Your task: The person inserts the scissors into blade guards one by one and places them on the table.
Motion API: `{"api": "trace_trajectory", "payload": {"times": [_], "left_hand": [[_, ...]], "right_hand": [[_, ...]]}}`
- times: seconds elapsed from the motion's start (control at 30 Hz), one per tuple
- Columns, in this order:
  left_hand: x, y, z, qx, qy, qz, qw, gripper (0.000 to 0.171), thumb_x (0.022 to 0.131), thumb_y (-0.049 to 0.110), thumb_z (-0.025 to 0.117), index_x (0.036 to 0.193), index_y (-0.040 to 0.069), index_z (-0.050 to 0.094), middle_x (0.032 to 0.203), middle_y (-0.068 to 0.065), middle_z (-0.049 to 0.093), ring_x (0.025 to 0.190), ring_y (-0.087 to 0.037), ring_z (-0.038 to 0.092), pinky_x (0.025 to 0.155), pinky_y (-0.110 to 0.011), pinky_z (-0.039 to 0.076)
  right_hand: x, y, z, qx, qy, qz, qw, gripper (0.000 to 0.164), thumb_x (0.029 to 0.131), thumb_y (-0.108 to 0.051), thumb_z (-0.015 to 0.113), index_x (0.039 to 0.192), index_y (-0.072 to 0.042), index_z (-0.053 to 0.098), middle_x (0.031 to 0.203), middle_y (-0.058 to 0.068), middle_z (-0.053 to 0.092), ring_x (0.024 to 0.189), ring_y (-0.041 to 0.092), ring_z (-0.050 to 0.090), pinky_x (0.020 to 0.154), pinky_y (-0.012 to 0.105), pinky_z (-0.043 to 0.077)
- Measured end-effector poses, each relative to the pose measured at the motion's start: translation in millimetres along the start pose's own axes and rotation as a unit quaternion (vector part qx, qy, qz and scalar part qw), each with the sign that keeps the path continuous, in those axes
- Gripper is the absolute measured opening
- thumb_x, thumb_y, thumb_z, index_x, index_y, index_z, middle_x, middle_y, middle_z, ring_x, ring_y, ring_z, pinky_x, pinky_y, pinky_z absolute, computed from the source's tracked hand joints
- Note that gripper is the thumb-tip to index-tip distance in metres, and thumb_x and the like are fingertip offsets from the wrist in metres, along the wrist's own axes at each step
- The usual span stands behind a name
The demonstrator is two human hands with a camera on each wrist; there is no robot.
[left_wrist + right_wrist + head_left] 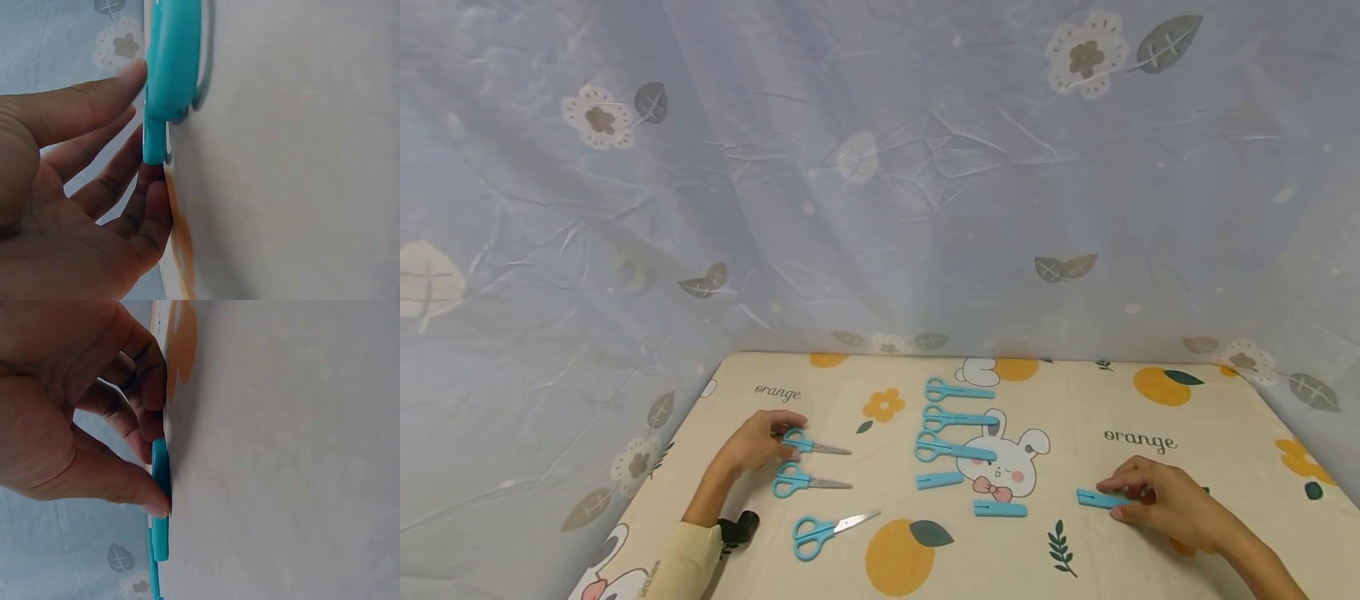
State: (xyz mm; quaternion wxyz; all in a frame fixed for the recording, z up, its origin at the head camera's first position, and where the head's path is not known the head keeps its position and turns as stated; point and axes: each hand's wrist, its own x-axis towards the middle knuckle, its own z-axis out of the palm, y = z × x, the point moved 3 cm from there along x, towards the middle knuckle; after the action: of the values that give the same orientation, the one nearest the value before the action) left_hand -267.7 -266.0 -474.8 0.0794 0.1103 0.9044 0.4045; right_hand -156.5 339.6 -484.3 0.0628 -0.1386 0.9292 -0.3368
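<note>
At the table's left my left hand (767, 442) has thumb and fingers on either side of the light-blue handle of a pair of scissors (827, 449), its bare blade pointing right. In the left wrist view the thumb lies right at a blue handle (175, 56). Two more uncapped pairs, the middle scissors (812, 482) and the tilted scissors (831, 529), lie nearer. On the right, my right hand (1165, 504) pinches a light-blue scissors cap (1093, 498) between thumb and fingers, low over the cloth; the right wrist view shows the cap (160, 531) under the thumb tip.
Three capped scissors (958, 450) lie stacked in a column mid-table. Below them are two loose blue caps, an upper cap (940, 481) and a lower cap (1000, 509). A patterned cloth (820, 575) covers the table; a flowered grey-blue curtain (880, 250) stands behind.
</note>
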Motion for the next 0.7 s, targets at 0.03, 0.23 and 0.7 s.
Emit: {"api": "trace_trajectory", "payload": {"times": [0.03, 0.23, 0.7], "left_hand": [[0.2, -0.2, 0.4, 0.004, -0.002, 0.003, 1.0, 0.052, 0.082, -0.004, 0.088, 0.132, 0.002, 0.074, 0.128, -0.014, 0.075, 0.111, -0.028, 0.067, 0.093, -0.038, 0.057], [1.3, -0.7, 2.3, 0.023, -0.001, 0.012, 0.9997, 0.053, 0.079, -0.004, 0.091, 0.129, 0.003, 0.075, 0.125, -0.013, 0.075, 0.101, -0.023, 0.061, 0.086, -0.029, 0.052], [-2.0, 9.5, 5.4, 0.025, 0.011, 0.025, 0.9993, 0.038, 0.083, -0.011, 0.082, 0.118, 0.004, 0.078, 0.1, -0.007, 0.072, 0.089, -0.018, 0.06, 0.078, -0.029, 0.052]], "right_hand": [[0, 0, 0, -0.002, 0.001, 0.004, 1.0, 0.028, 0.087, -0.02, 0.089, 0.113, -0.01, 0.084, 0.107, 0.0, 0.068, 0.081, 0.0, 0.049, 0.068, 0.019, 0.047], [1, -5, 0, -0.017, 0.005, 0.011, 1.0, 0.018, 0.088, -0.017, 0.088, 0.105, -0.015, 0.083, 0.103, -0.003, 0.068, 0.08, -0.001, 0.049, 0.068, 0.019, 0.047], [2, -8, -1, -0.035, 0.006, 0.041, 0.999, 0.015, 0.096, -0.017, 0.081, 0.109, -0.013, 0.074, 0.098, -0.005, 0.074, 0.083, -0.003, 0.06, 0.072, 0.021, 0.055]]}}
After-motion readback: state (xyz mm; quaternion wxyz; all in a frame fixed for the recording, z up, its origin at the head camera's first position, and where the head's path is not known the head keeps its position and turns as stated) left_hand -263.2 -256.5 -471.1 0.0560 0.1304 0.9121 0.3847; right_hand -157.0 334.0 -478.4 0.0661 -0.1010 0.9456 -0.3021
